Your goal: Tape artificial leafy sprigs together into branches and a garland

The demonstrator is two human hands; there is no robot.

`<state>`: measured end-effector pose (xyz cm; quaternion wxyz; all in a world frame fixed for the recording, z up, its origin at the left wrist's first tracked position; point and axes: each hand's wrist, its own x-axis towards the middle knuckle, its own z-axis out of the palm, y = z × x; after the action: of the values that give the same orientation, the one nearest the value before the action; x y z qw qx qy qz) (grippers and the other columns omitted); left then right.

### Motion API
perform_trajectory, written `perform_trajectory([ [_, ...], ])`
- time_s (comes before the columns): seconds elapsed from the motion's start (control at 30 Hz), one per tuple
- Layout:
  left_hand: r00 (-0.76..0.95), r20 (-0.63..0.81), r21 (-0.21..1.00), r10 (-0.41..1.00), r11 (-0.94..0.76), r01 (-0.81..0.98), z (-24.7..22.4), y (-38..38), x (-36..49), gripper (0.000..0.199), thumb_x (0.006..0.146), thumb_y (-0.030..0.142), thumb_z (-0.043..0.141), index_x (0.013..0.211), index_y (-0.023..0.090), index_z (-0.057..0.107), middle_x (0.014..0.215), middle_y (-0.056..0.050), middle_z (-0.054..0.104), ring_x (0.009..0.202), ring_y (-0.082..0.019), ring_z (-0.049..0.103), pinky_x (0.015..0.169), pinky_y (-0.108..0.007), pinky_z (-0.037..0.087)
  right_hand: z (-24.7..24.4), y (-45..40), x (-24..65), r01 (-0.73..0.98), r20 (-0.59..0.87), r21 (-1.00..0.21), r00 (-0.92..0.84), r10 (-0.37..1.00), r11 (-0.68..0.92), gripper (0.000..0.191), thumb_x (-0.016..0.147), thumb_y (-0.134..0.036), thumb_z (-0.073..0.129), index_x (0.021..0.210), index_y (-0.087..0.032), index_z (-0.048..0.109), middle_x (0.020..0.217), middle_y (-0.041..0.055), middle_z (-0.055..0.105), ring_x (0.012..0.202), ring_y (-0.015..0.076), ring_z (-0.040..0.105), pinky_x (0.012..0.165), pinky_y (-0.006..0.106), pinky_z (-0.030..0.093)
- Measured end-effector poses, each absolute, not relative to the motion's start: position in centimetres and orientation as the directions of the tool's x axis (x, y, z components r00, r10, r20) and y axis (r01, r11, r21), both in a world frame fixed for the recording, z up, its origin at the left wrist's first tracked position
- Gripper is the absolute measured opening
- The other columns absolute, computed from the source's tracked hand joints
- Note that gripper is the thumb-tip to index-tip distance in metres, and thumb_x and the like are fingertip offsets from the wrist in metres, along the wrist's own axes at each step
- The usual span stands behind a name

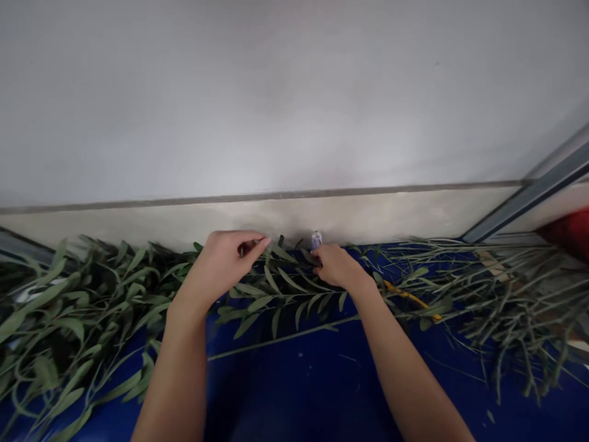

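A leafy green branch [285, 288] lies across the blue surface [294, 387], between and below both hands. My left hand [232, 261] is raised above its left part, thumb and forefinger pinched together; anything between the fingertips is too small to make out. Near the wall, my right hand [334, 264] has its fingers closed beside a small whitish item with dark marks [316, 238]. Whether those fingers grip the item or a stem is hidden. One long bare stem [280, 339] lies below the leafy branch.
Leafy branches [78, 307] are heaped on the left. Bare stems [510, 313] spread over the right side, near a yellow piece [409, 296]. A pale wall [294, 110] rises behind, with a metal post [524, 193] and something red [570, 233] at the right.
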<state>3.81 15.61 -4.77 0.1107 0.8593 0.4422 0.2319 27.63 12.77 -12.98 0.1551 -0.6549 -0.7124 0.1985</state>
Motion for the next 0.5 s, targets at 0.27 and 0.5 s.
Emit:
perform_trajectory([
  [0.27, 0.372, 0.432, 0.45, 0.821, -0.554, 0.7, -3.0, 13.9, 2.0, 0.025, 0.097, 0.042, 0.062, 0.094, 0.024, 0.079, 0.081, 0.0, 0.078, 0.068, -0.018, 0.069, 0.06, -0.026, 0.049, -12.3, 12.7, 28.2, 0.796, 0.007, -0.58, -0.206, 0.979, 0.172, 0.01, 0.086, -0.029, 0.074, 0.086, -0.019, 0.072, 0.075, 0.0027, 0.068, 0.072, 0.0178, 0.062, 0.068, 0.029, 0.044],
  [0.5, 0.179, 0.727, 0.412, 0.662, -0.63, 0.658, -2.6, 13.1, 2.5, 0.012, 0.095, 0.031, 0.068, 0.098, 0.026, 0.078, 0.082, 0.001, 0.076, 0.07, -0.017, 0.067, 0.067, -0.03, 0.054, -11.3, 12.0, 29.2, 0.393, 0.095, -0.902, -0.229, 0.969, 0.181, 0.029, 0.082, -0.041, 0.078, 0.096, -0.02, 0.064, 0.07, -0.0049, 0.053, 0.06, 0.0123, 0.047, 0.056, 0.027, 0.042],
])
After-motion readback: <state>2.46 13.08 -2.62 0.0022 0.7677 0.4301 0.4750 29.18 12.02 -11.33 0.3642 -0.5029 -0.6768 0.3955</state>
